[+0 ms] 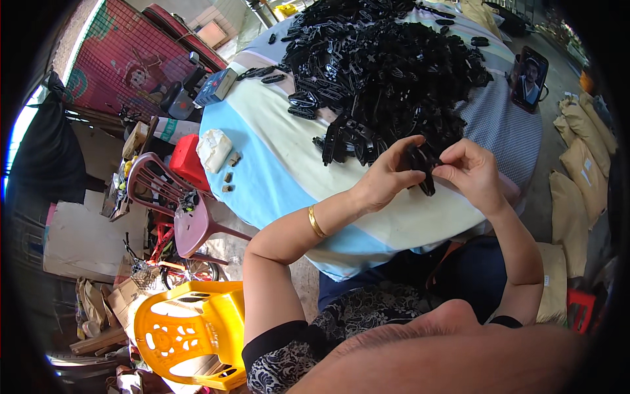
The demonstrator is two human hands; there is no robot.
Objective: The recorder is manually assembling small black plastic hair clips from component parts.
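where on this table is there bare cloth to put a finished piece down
Bare cloth lies on the near cream and blue band of the table, between the white wrapped bundle and the left hand, and below both hands toward the near edge. The far half is crowded by the black parts heap.

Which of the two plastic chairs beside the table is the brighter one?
The yellow chair, nearest the person's left elbow. The other chair, farther up beside the table, is dull maroon.

Glossy black plastic clips (387,65), matt cloth table cover (275,131), shiny gold metal bangle (316,222), glossy yellow plastic chair (197,328)
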